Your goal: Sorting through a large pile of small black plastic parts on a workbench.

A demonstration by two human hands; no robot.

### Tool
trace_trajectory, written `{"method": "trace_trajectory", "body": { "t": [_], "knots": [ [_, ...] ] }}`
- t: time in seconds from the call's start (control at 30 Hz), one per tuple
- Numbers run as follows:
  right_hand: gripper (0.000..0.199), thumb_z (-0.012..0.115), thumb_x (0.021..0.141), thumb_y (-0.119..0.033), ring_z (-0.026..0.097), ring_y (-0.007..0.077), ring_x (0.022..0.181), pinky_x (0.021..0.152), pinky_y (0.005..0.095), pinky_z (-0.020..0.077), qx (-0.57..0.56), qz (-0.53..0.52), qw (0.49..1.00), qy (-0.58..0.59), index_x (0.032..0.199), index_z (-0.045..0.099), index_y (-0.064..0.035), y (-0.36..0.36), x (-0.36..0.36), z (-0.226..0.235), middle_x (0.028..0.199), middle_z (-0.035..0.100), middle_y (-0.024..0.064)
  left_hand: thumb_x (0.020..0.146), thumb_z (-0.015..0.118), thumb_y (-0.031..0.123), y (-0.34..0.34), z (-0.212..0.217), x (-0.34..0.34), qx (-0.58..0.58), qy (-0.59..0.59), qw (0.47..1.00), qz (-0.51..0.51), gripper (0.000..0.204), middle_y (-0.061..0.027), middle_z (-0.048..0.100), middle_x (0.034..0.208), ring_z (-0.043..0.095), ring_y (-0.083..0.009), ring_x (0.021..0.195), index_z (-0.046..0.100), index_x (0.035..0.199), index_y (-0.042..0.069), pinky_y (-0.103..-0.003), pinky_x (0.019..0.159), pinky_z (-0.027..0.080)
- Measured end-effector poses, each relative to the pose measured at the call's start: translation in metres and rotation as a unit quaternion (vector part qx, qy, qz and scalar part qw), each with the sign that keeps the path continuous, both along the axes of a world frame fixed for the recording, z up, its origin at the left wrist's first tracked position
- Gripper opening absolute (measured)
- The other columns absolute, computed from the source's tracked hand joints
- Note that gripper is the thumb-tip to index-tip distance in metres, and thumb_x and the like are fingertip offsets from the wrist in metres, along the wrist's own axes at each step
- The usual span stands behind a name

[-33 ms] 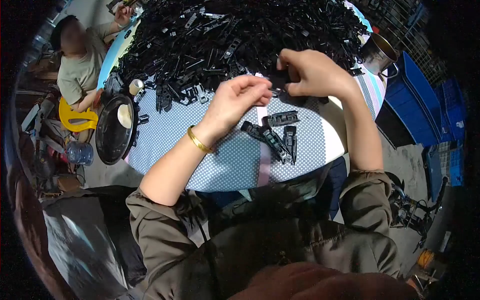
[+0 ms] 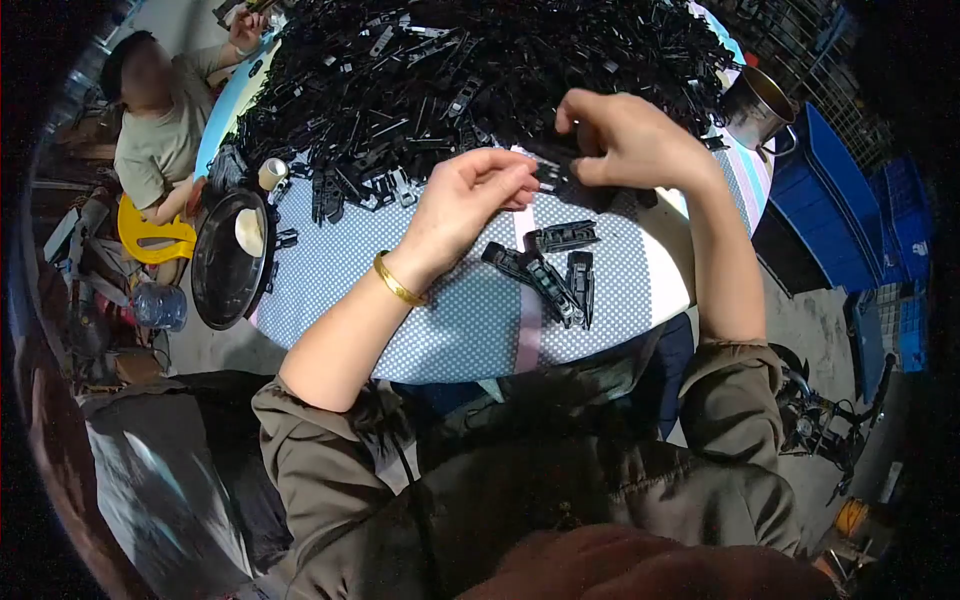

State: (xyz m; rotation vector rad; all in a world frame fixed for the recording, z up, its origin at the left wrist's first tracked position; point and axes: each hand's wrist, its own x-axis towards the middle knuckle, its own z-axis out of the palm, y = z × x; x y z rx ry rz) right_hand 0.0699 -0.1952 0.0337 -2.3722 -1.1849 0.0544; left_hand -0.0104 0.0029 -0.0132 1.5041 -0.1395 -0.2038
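My left hand (image 2: 470, 200), with a gold bangle on its wrist, pinches one end of a black plastic part (image 2: 553, 176). My right hand (image 2: 630, 140) grips the other end of the same part, just above the table. A big heap of black plastic parts (image 2: 480, 70) fills the far half of the round table, right behind both hands. In front of my hands several long black pieces (image 2: 555, 265) lie apart from the heap on the blue dotted tablecloth (image 2: 330, 270).
A dark round pan (image 2: 228, 260) sits on the table's left edge, a small roll of tape (image 2: 271, 173) beside it. A metal pot (image 2: 755, 105) stands at the right edge. Another person (image 2: 150, 110) sits far left by a yellow stool (image 2: 150, 235). Blue crates (image 2: 850, 210) stand on the right.
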Motion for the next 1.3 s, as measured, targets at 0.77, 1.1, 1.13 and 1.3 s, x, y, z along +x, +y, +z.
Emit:
{"method": "trace_trajectory", "body": {
  "t": [0.77, 1.1, 1.13, 1.3],
  "knots": [
    [0.026, 0.068, 0.071, -0.011, 0.062, 0.0136, 0.070, 0.062, 0.0245, 0.0488, 0.265, -0.072, 0.958, -0.085, 0.094, 0.061, -0.0026, 0.024, 0.000, -0.017, 0.081, 0.064, 0.0088, 0.082, 0.059, 0.006, 0.008, 0.009, 0.003, 0.017, -0.029, 0.991, 0.131, 0.029, 0.0003, 0.054, 0.068, 0.047, -0.0045, 0.053, 0.054, 0.109, -0.002, -0.016, 0.048, 0.040],
    [0.018, 0.067, 0.071, -0.012, 0.061, 0.0258, 0.072, 0.061, 0.0311, 0.0489, 0.252, 0.021, 0.948, -0.191, 0.084, 0.059, -0.0023, 0.052, -0.022, -0.032, 0.081, 0.061, 0.0104, 0.083, 0.052, 0.000, 0.011, -0.002, 0.009, -0.172, 0.043, 0.982, 0.064, 0.025, -0.0112, 0.060, 0.092, 0.061, -0.0142, 0.080, 0.050, 0.107, -0.007, -0.021, 0.071, 0.052],
    [0.016, 0.065, 0.072, -0.010, 0.061, 0.0258, 0.073, 0.061, 0.0311, 0.0490, 0.267, 0.045, 0.944, -0.187, 0.084, 0.059, -0.0018, 0.051, -0.018, -0.034, 0.082, 0.061, 0.0106, 0.084, 0.050, -0.001, 0.012, -0.001, 0.010, -0.194, 0.046, 0.977, 0.072, 0.024, -0.0122, 0.059, 0.095, 0.061, -0.0150, 0.082, 0.049, 0.107, -0.007, -0.022, 0.073, 0.052],
    [0.017, 0.063, 0.070, 0.001, 0.061, 0.0264, 0.078, 0.065, 0.0318, 0.0492, 0.266, 0.077, 0.948, -0.155, 0.086, 0.060, -0.0009, 0.045, -0.014, -0.031, 0.086, 0.062, 0.0105, 0.085, 0.047, -0.001, 0.012, 0.007, 0.008, -0.196, 0.052, 0.976, 0.083, 0.027, -0.0135, 0.058, 0.099, 0.060, -0.0170, 0.086, 0.047, 0.111, -0.008, -0.024, 0.079, 0.052]
  ]
}}
